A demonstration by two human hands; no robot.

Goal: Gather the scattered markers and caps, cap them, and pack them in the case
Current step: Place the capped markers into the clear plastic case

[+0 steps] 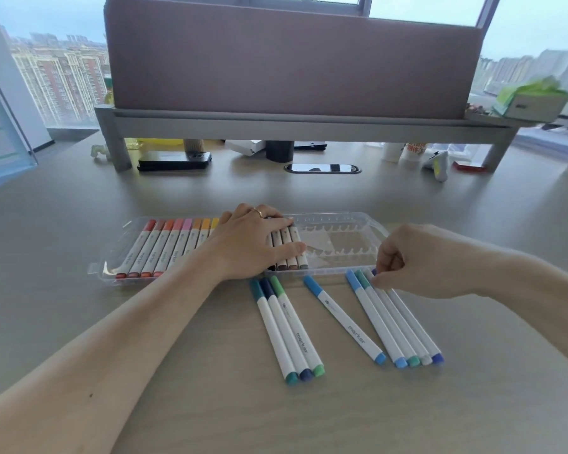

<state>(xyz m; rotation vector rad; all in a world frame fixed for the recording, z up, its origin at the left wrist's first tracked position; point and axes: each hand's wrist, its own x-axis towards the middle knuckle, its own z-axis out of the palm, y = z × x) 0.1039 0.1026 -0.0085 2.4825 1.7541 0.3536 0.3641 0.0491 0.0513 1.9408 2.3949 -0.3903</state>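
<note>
Fingers (276, 221) of the left hand (250, 244) lay straight across the brown and grey markers (292, 257), pressing them flat, while the right hand (417, 260) had its fingers curled, pinching the cap end of a dark-blue marker (414, 322). On the desk (473, 404) sat the clear plastic case (341, 244), with red-to-yellow markers (164, 244) filling its left end. Just in front lay a group of four markers (384, 319), the pinched one rightmost, then three markers (286, 329) side by side, and a lone blue marker (341, 319) between the groups.
</note>
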